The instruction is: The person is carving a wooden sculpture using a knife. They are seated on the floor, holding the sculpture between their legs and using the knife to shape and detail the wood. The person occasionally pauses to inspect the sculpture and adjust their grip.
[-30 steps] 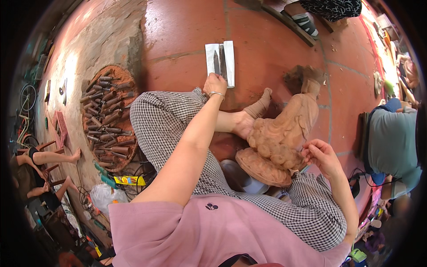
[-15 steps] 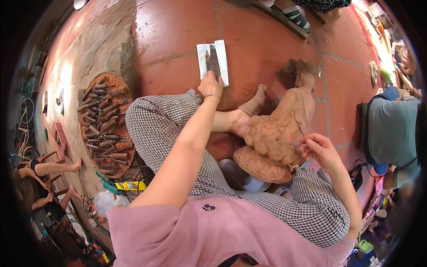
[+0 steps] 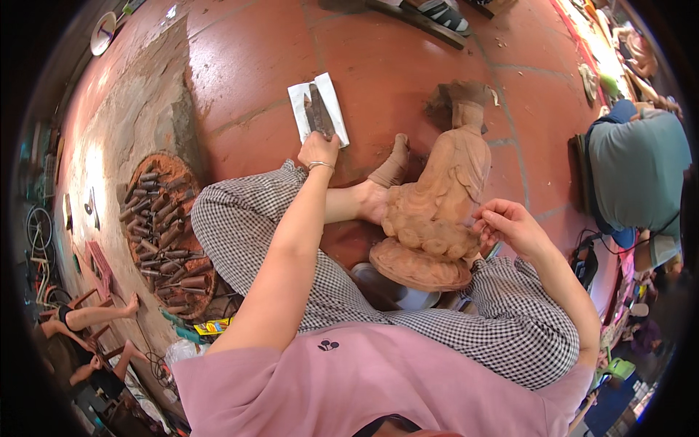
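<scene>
My left hand (image 3: 320,148) is closed over the near ends of dark flat bars (image 3: 318,109) on a white sheet (image 3: 337,130) on the floor. One bar has a pointed far end; the fingers hide the near ends. A reddish-brown carved figure (image 3: 450,171) lies tilted between my legs, its rough-topped head end pointing away. Its petalled round base (image 3: 421,266) is nearest me, and my bare foot (image 3: 373,202) rests against its left side. Beside the figure's right edge, my right hand (image 3: 504,222) has its fingers curled and pinched together. What that pinch holds, if anything, is too small to see.
A round tray (image 3: 191,164) of wood shavings holds many wooden-handled carving tools (image 3: 164,218) at my left. A grey bowl-like container (image 3: 408,298) sits under the figure. Another person's sandalled foot (image 3: 443,16) is at the far side. A grey-green cushion-like bundle (image 3: 637,178) stands right.
The view has shifted, so the floor, sheet and figure sit further left in it. My left hand stays at the near ends of the bars; my right hand stays pinched beside the figure.
</scene>
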Tool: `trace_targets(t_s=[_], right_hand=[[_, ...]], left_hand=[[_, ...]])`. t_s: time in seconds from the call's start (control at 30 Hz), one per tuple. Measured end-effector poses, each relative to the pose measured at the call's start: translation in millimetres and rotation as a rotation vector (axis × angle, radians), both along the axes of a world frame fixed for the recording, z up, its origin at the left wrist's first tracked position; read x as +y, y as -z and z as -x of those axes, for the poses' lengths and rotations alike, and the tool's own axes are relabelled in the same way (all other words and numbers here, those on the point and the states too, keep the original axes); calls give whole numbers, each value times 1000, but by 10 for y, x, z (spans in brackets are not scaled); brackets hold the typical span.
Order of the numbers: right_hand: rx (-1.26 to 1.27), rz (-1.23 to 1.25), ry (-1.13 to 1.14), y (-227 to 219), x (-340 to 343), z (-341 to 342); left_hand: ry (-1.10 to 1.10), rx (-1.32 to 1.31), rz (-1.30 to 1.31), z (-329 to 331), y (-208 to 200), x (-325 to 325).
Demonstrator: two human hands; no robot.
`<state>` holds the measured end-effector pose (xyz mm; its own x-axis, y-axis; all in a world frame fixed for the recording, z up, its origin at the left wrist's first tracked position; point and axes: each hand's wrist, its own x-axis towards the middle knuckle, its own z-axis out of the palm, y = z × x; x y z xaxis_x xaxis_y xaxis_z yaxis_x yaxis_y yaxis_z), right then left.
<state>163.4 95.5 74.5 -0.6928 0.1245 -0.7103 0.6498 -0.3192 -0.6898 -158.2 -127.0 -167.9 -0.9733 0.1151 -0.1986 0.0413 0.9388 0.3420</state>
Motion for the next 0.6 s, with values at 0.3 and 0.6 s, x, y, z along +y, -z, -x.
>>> trace_targets(t_s=[0.3,0.6], right_hand=[[-18,-54,-34,-52,-18,10],[4,-31,-46,-16,-20,19]], left_hand=[[-39,-44,-277,11,17,-71],[-401,-490,-1219,-29,-75,-186]])
